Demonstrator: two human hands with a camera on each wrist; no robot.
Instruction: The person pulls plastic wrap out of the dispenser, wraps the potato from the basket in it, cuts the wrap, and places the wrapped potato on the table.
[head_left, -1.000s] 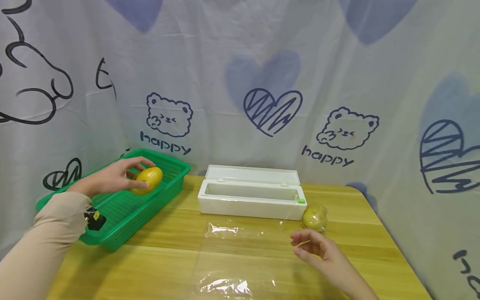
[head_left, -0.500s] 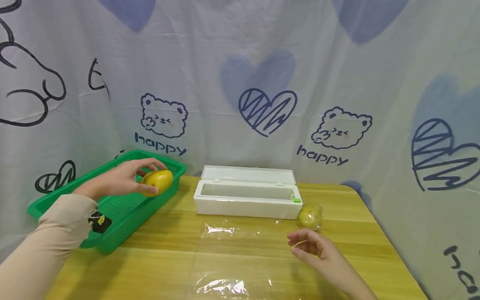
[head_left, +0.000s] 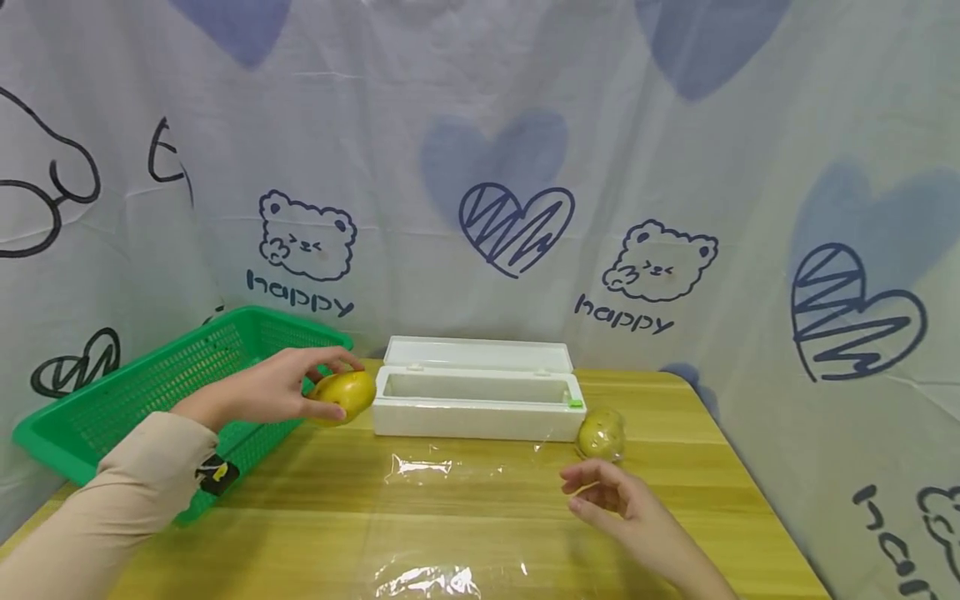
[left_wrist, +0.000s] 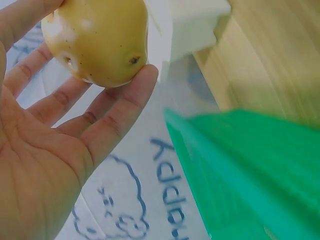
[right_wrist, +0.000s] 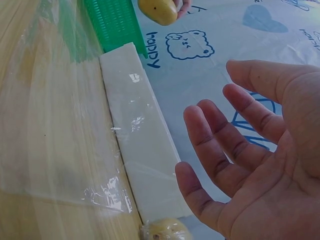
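My left hand (head_left: 270,387) holds a yellow potato (head_left: 351,395) in the air, past the right side of the green basket (head_left: 258,454). In the left wrist view the fingertips curve under the potato (left_wrist: 102,40), whose skin shows small dark eyes. My right hand (head_left: 618,508) hovers over the table's right side with relaxed fingers and nothing in it. Just beyond it lies a second potato (head_left: 602,433) wrapped in clear plastic, by the right end of a long white box (head_left: 480,422). A sheet of clear film (head_left: 442,525) lies flat in front of the box.
The box's white lid (head_left: 480,353) stands raised at the back, and a small green piece (head_left: 575,403) sits on its right rim. A printed curtain (head_left: 420,292) hangs behind the wooden table (head_left: 675,467) and along its sides.
My left hand has carried the potato rightward, from over the basket to beyond its edge near the box. The right hand stays in nearly the same place. The head view has turned slightly right.
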